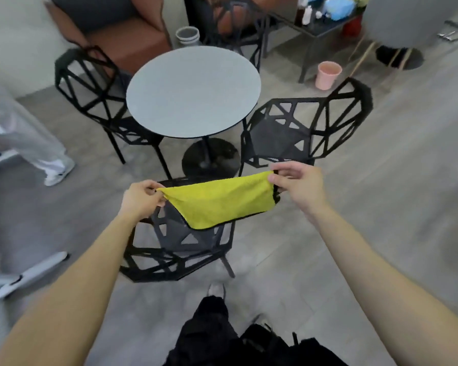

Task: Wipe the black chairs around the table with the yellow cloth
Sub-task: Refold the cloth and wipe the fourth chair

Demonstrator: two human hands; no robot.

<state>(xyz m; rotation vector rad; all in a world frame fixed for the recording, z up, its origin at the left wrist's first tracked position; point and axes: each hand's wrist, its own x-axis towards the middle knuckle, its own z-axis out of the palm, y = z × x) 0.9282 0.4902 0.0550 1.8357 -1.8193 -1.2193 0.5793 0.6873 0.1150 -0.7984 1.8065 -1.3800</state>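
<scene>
Hands hold the yellow cloth (222, 200) stretched between them, above the nearest black chair (175, 249), at about 6 o'clock from the round grey desk (193, 92). The left hand (140, 199) pinches the cloth's left corner between thumb and curled fingers; the right hand (296, 184) pinches the right corner, which shows a black edge. The cloth sags in the middle, and its lower fold hangs over the chair's seat; whether it touches the seat cannot be told.

Three more black chairs with open lattice frames stand round the desk: one at 9 o'clock (95, 101), one at 3 o'clock (307, 128) and one at 12 o'clock (236, 30), partly hidden behind the desk top. The desk stands on a single black post with a round black base (212, 159).

Beyond the desk, at 11 o'clock, sits a brown armchair (122, 30), with a grey bucket (187, 35) just beside it on the floor. At 2 o'clock a pink bucket (328, 75) stands on the floor near a dark side table (325, 29) carrying bottles and blue items. At 9 o'clock, well apart from the chairs, another person's light trouser leg (24, 138) shows. The wearer's black trousers (222, 336) and a shoe (216, 289) show at 6 o'clock.
</scene>
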